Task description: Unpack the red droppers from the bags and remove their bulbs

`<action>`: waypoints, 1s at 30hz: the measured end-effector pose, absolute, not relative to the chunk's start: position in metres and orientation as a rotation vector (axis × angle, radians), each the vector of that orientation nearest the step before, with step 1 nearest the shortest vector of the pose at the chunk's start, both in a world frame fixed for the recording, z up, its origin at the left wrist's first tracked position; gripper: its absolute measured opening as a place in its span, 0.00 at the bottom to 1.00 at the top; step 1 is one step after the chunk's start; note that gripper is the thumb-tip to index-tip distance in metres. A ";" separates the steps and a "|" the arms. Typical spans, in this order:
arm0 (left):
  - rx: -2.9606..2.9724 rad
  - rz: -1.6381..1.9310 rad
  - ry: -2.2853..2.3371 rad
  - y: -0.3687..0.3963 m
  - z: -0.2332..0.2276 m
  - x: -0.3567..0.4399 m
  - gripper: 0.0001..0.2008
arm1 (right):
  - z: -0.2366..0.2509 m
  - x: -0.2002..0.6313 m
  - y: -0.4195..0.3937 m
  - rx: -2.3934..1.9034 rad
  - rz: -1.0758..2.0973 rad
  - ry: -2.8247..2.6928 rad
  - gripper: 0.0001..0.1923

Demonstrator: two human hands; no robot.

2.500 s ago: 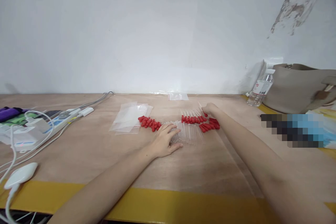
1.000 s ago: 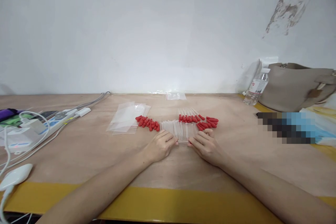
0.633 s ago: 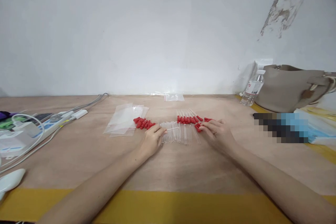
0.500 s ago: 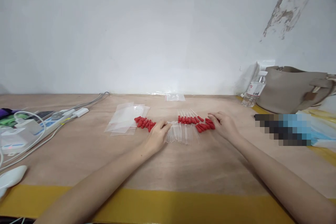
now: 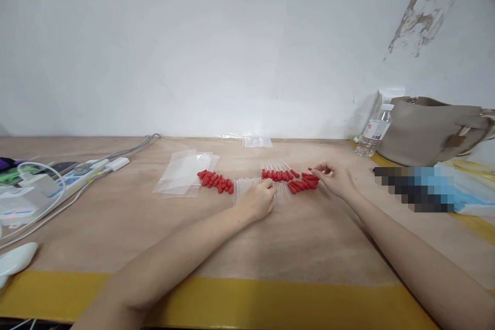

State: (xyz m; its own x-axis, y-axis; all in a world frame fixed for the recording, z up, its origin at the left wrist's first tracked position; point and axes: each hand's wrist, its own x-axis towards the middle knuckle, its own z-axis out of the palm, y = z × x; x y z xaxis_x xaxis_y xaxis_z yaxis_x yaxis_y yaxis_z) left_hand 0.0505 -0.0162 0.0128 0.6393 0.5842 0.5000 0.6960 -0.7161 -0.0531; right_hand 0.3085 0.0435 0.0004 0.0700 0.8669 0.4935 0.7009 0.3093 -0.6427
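A row of clear thin tubes (image 5: 243, 186) lies on the wooden table (image 5: 270, 237), with red rubber bulbs on both sides: one heap (image 5: 215, 181) at the left, another (image 5: 296, 180) at the right. My left hand (image 5: 259, 200) rests curled on the middle of the tubes, its fingers closed over some of them. My right hand (image 5: 335, 179) is at the right end of the right heap, thumb and forefinger pinched on a red bulb (image 5: 314, 174).
Flat clear plastic bags (image 5: 184, 174) lie left of the bulbs, with a small one (image 5: 257, 142) by the wall. A power strip with cables (image 5: 73, 178) is at the left. A water bottle (image 5: 373, 131) and a beige bag (image 5: 429, 129) stand at the right.
My left hand has slid right from the tubes' left end onto their middle and curled shut. My right hand stayed by the right bulbs and pinched its fingers together.
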 end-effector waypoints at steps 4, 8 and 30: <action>-2.696 -0.718 -1.056 -0.023 0.013 0.051 0.08 | -0.001 0.305 0.039 -1.422 0.174 -1.774 0.14; -2.694 -0.859 -0.928 -0.030 0.015 0.039 0.10 | 0.000 0.299 0.033 -1.463 0.002 -1.888 0.13; -2.681 -1.082 -0.987 -0.044 0.001 -0.003 0.11 | 0.029 0.280 0.080 -1.895 0.241 -1.846 0.14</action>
State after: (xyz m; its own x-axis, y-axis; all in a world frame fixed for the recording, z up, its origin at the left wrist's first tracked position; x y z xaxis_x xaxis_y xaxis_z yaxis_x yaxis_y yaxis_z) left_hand -0.0035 -0.0438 0.0013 0.5411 0.5351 0.6487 0.5967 -0.7879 0.1522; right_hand 0.2798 0.0804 0.0287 0.0742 0.9765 0.2025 0.8920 0.0258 -0.4513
